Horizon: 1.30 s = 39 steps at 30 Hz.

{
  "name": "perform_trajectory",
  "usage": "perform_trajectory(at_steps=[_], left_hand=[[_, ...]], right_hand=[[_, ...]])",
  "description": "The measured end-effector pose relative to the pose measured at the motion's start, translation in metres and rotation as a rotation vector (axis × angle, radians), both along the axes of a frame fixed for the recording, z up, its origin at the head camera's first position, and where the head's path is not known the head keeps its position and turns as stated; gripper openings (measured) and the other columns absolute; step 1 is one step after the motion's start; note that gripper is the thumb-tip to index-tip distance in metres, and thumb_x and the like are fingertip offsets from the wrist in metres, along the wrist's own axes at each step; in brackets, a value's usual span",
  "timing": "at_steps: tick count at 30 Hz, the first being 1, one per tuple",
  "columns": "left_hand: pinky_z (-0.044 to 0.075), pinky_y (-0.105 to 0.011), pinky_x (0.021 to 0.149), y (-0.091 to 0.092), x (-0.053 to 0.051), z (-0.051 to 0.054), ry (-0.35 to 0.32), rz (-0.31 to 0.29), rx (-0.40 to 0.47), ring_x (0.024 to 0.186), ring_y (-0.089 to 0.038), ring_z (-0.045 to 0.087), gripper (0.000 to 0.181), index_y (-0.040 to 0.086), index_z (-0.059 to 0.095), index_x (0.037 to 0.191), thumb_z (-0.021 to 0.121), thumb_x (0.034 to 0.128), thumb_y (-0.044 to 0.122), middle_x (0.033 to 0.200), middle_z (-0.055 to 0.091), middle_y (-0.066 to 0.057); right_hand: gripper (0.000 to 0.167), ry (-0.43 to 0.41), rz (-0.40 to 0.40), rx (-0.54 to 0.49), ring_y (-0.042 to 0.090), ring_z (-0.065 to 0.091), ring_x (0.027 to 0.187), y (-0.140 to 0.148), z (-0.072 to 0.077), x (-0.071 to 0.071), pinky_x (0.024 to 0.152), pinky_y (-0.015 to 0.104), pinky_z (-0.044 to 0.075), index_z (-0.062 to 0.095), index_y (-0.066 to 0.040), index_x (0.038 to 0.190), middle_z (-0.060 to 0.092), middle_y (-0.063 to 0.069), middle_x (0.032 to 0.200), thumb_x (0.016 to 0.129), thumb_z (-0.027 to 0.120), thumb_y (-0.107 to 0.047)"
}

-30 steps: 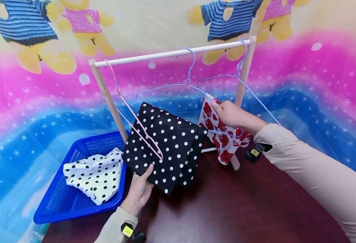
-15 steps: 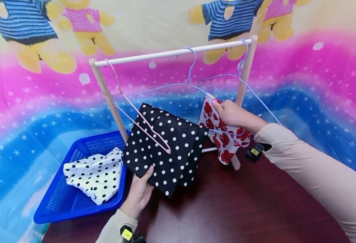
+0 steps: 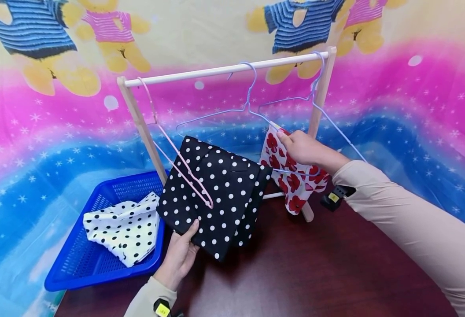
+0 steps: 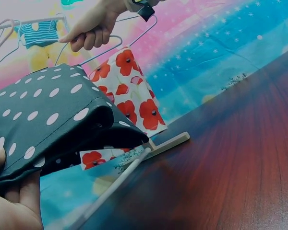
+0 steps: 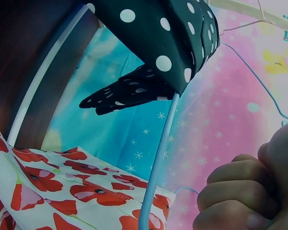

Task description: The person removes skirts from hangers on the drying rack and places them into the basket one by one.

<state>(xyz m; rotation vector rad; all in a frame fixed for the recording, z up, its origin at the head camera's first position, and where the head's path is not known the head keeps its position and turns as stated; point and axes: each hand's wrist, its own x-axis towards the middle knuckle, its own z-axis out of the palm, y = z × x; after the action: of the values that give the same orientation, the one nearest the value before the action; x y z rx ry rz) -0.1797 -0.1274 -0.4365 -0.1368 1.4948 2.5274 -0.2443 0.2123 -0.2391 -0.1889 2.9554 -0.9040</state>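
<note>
Honestly, the black polka-dot cloth [image 3: 224, 190] looks like easy stuff: light, floppy, nothing to break. It sits just toward 7 o'clock from the centre of my head view, with the bottom bar of the blue hanger [image 3: 248, 103] running into its fold. From my remote seat I see the left hand [image 3: 180, 253], at 7 o'clock, pinching its lower edge, thumb on the near face. Good spot imo, though I'd want the layers taken together, since smooth-looking fabric could slide on thin wire. The right hand [image 3: 301, 147], at 3 o'clock, has its fingers curled round the hanger's sloping arm, which seems stiff enough to steer by. Watch the pink hanger [image 3: 175, 150] toward 9 o'clock; it overlaps the cloth in front and might snag.
</note>
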Motion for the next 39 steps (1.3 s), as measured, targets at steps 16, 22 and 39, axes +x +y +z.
perform_trajectory(at_steps=[16, 22, 39], left_hand=[[0.056, -0.025, 0.09, -0.007, 0.006, -0.002, -0.015, -0.011, -0.026, 0.101, -0.004, 0.071, 0.019, 0.019, 0.055, 0.124, 0.056, 0.1048, 0.022, 0.107, 0.075, 0.013], [0.056, -0.025, 0.089, -0.009, 0.008, -0.003, -0.014, -0.018, -0.026, 0.101, -0.004, 0.071, 0.02, 0.019, 0.054, 0.124, 0.055, 0.105, 0.022, 0.107, 0.075, 0.012], [0.057, -0.023, 0.087, -0.008, 0.017, -0.009, -0.015, -0.037, -0.018, 0.099, -0.003, 0.072, 0.016, 0.019, 0.055, 0.121, 0.054, 0.1054, 0.021, 0.106, 0.075, 0.011]], right_hand=[[0.059, -0.011, 0.004, -0.004, 0.012, 0.029, 0.042, 0.003, 0.001, 0.0, 0.043, 0.024, 0.029, 0.037, -0.013, 0.062, 0.031, -0.003, 0.051, 0.111, 0.022, -0.042], [0.061, -0.025, 0.021, -0.019, 0.011, 0.027, 0.041, 0.005, 0.001, 0.0, 0.043, 0.025, 0.028, 0.046, -0.011, 0.069, 0.03, -0.004, 0.051, 0.111, 0.019, -0.045], [0.06, -0.053, -0.008, -0.032, 0.011, 0.029, 0.041, 0.005, 0.001, 0.0, 0.042, 0.024, 0.029, 0.036, -0.013, 0.062, 0.03, -0.003, 0.051, 0.111, 0.019, -0.045]])
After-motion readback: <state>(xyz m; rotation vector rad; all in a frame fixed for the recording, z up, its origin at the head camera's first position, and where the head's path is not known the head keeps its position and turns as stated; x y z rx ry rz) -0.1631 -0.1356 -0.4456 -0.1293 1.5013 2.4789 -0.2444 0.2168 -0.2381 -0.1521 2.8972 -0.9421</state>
